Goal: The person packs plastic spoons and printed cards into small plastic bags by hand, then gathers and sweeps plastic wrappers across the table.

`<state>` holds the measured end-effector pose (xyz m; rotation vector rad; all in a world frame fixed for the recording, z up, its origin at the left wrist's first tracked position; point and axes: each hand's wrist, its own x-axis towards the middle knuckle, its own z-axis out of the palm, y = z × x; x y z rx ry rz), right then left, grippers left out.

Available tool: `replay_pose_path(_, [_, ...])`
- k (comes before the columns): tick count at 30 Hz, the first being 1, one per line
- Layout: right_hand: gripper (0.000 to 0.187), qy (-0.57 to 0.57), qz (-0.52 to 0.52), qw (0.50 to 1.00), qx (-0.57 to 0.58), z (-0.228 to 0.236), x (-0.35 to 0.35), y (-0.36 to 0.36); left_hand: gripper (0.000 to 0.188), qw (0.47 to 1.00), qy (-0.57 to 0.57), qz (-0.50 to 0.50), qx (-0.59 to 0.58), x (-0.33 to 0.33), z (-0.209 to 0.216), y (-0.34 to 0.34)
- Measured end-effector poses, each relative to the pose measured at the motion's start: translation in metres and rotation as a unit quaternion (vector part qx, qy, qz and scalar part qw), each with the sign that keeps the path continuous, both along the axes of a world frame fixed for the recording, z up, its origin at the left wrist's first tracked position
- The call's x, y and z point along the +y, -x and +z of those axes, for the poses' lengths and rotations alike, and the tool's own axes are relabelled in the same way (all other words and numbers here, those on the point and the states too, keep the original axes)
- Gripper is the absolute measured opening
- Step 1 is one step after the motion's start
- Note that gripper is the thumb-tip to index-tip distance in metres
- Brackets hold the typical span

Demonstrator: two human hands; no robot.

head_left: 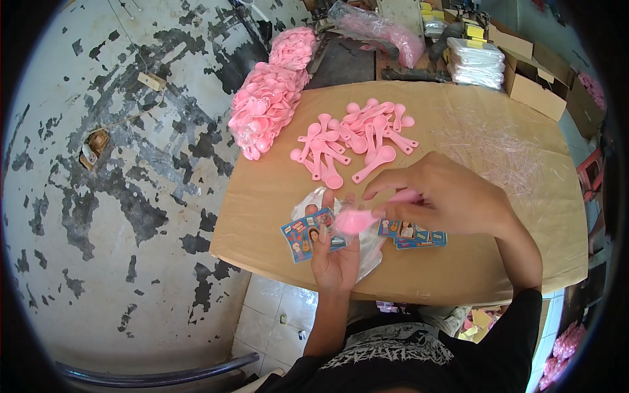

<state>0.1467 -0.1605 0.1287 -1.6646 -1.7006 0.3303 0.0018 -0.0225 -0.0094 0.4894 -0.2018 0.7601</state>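
My left hand (339,265), palm up, grips a blue printed card (298,240) between thumb and fingers. Clear plastic bags (372,254) lie under and beside that hand; whether one is in its grip I cannot tell. My right hand (452,194) is closed on a pink measuring spoon (356,221), its bowl just over the left fingers and the card; more than one spoon may be in the grip. Below the right hand, several more blue cards (420,237) rest on the table, partly covered. Beyond both hands spreads a loose group of pink measuring spoons (377,134).
The brown-covered table (452,278) carries bagged pink spoons (265,108) at its far left and thin clear plastic strips (504,150) at right. A stack of clear bags (475,62) and an opened cardboard box (534,82) stand at the back right. A peeling wall (131,216) borders the left.
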Motion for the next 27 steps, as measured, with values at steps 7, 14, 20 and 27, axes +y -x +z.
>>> replay_pose_path(7, [0.02, -0.05, -0.064, 0.997, -0.006, 0.01, -0.009, -0.011, 0.054, 0.997, -0.043, 0.056, 0.022, 0.013, -0.006, 0.002])
replay_pose_path(14, [0.016, -0.022, -0.049, 0.999, -0.007, 0.007, -0.011, -0.01, 0.06, 0.997, -0.07, 0.021, 0.032, 0.012, -0.011, 0.0])
replay_pose_path(20, [0.021, -0.064, 0.001, 0.998, 0.019, -0.004, 0.006, 0.009, 0.063, 0.996, 0.037, -0.082, -0.015, -0.009, -0.013, -0.006])
replay_pose_path(27, [0.011, -0.326, -0.129, 0.935, -0.052, 0.026, -0.055, -0.013, 0.102, 0.991, -0.099, -0.055, 0.077, -0.011, 0.01, -0.015])
